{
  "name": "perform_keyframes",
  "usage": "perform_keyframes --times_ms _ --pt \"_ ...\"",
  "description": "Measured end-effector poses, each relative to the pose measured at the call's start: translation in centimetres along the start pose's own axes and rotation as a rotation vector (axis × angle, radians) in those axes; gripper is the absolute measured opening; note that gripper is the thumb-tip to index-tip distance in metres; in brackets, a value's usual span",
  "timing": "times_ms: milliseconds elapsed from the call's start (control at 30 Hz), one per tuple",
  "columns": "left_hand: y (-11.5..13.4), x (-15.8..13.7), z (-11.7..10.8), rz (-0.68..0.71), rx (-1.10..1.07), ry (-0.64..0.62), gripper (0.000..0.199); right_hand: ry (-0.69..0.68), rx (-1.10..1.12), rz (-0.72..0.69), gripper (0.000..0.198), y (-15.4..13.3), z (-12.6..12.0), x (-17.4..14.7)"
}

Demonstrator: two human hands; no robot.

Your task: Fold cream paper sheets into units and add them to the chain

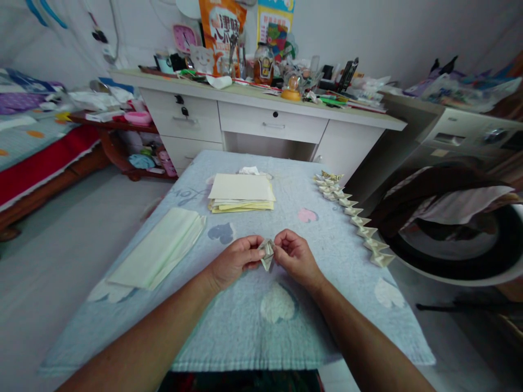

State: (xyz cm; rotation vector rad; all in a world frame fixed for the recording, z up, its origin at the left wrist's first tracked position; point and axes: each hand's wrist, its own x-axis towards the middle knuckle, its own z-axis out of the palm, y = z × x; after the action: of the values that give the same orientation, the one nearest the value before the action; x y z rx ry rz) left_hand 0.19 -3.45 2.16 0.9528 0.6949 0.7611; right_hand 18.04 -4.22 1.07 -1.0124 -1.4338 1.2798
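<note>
Between my two hands, above the middle of the cloth-covered table point(229, 337), is a small piece of folded paper point(267, 256) with a pointed lower end. My left hand point(240, 257) pinches its left side, thumb in front. At its right edge, the thumb and fingers of my right hand point(298, 256) are closed on it. A curving row of folded paper pieces point(362, 220) with pointed tips runs along the table's right side. Beyond my hands lies a stack of cream and yellow paper sheets point(242, 188). Pale green folded sheets point(157, 250) rest at the left.
A white desk point(188, 117) stands behind the table, its top crowded with a jar point(263, 64), an orange bag point(222, 32) and a pink clock point(184, 38). To the right is a washing machine point(461, 130) with clothes in its open door. A bed point(44, 158) is at the left.
</note>
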Motion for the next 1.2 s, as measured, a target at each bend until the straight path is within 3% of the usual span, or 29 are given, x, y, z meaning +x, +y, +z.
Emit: perform_keyframes --times_ms 567,700,800,967,1200 --pt "-0.6 0.5 0.1 0.014 0.093 0.041 0.019 0.028 -0.217 -0.147 0.013 -0.9 0.0 -0.2" --pt "-0.5 0.4 0.2 0.022 0.129 0.022 0.019 -0.007 -0.279 -0.205 0.021 -1.5 -0.2 -0.1" --pt "-0.4 0.4 0.2 0.016 0.131 0.016 0.019 -0.046 -0.324 -0.232 0.014 -2.0 -0.4 0.1" --pt "-0.3 0.3 0.3 0.029 0.168 0.002 0.020 -0.013 -0.334 -0.152 0.009 -2.5 -0.6 0.2" --pt "-0.8 0.2 0.4 0.198 0.313 0.026 0.038 0.094 -0.407 -0.101 0.007 -2.3 -0.4 0.3"
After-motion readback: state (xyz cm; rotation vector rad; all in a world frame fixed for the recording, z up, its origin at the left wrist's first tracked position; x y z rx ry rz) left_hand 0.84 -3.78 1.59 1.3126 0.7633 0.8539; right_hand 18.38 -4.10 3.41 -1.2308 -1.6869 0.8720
